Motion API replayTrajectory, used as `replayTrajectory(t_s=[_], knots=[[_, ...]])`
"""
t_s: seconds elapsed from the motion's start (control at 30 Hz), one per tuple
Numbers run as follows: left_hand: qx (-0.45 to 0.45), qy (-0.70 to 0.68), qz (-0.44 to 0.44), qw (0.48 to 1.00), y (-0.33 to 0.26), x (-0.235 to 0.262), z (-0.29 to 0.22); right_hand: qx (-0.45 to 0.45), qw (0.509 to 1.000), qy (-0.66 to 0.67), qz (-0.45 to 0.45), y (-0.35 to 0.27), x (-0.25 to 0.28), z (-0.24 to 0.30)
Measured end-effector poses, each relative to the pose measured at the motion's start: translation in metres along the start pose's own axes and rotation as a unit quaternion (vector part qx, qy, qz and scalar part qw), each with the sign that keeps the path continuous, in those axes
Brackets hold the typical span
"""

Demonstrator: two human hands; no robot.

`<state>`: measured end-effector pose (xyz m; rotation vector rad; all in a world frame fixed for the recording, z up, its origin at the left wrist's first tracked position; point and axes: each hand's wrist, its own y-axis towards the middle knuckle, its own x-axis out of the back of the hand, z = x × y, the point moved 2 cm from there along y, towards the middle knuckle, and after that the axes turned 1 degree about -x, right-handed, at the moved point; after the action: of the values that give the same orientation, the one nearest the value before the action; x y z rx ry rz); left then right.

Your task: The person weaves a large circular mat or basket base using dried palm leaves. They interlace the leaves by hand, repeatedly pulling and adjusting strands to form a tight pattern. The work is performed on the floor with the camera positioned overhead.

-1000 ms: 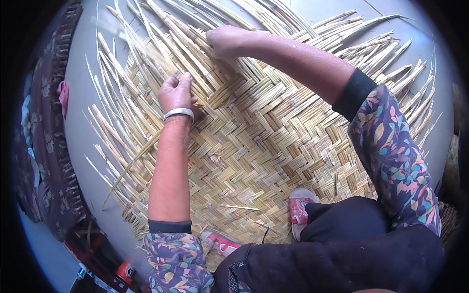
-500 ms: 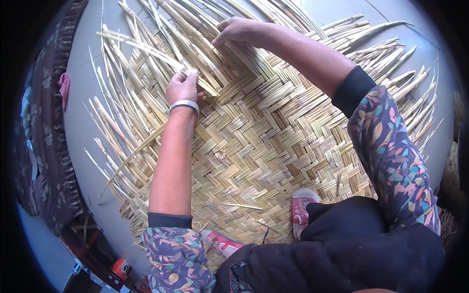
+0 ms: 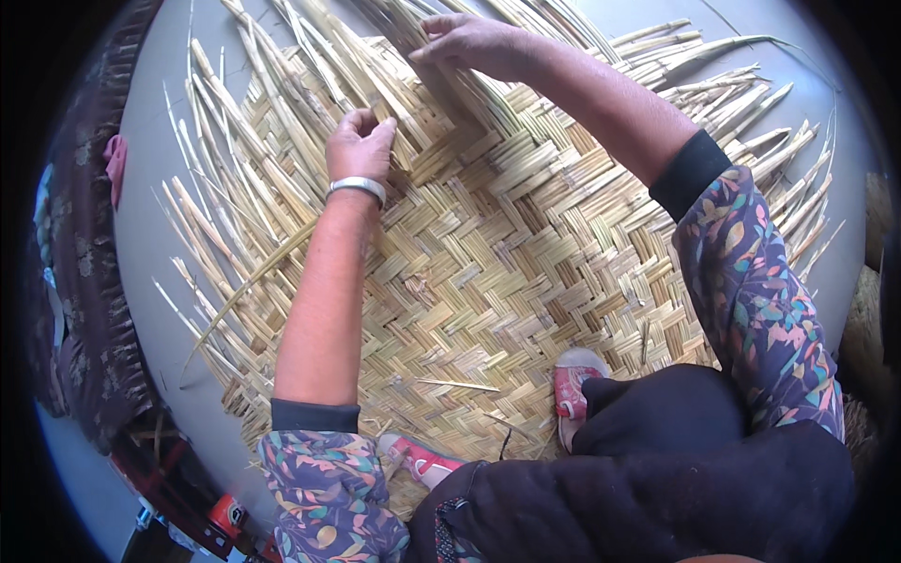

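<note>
A large mat of split reed strips (image 3: 469, 281) is woven in a zigzag pattern, its loose ends fanning out at the far side and both sides. My left hand (image 3: 361, 150), with a silver bangle at the wrist, is curled with thumb and fingers close together over the far left part of the weave. What it pinches, if anything, is hidden. My right hand (image 3: 469, 45) is at the far middle, its fingers bent round raised reed strips (image 3: 399, 21). Below these strips, a shaded gap runs down to the woven edge.
My feet, in red shoes (image 3: 574, 389), rest on the mat. Dark patterned cloth (image 3: 99, 281) hangs along the left, with a pink cloth (image 3: 115, 169) beside it. A red can-like object (image 3: 227, 514) is at lower left. Grey floor tiles (image 3: 150, 235) surround the mat.
The pale strip that crossed my left hand no longer shows there; that hand has shifted slightly away from me. My right hand has moved slightly farther off, and the strips near it are raised.
</note>
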<state>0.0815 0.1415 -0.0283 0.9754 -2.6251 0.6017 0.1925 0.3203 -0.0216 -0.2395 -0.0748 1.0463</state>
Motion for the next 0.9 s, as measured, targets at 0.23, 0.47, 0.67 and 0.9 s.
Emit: replayTrajectory(t_s=[0.23,0.47,0.67,0.9], knots=[[0.005,0.047,0.121,0.992,0.003,-0.027,-0.018,-0.024,0.997,0.062,0.045,0.006,0.016,-0.013],[0.086,0.027,0.168,0.982,0.016,-0.022,-0.014,-0.008,0.989,0.046,-0.143,-0.021,0.03,-0.01],[0.083,0.064,0.188,0.977,0.015,-0.035,-0.011,-0.045,0.97,-0.027,-0.236,-0.074,0.028,-0.007],[0.156,0.052,0.249,0.954,0.02,-0.034,-0.015,-0.09,0.974,0.0,-0.207,-0.056,0.041,-0.006]])
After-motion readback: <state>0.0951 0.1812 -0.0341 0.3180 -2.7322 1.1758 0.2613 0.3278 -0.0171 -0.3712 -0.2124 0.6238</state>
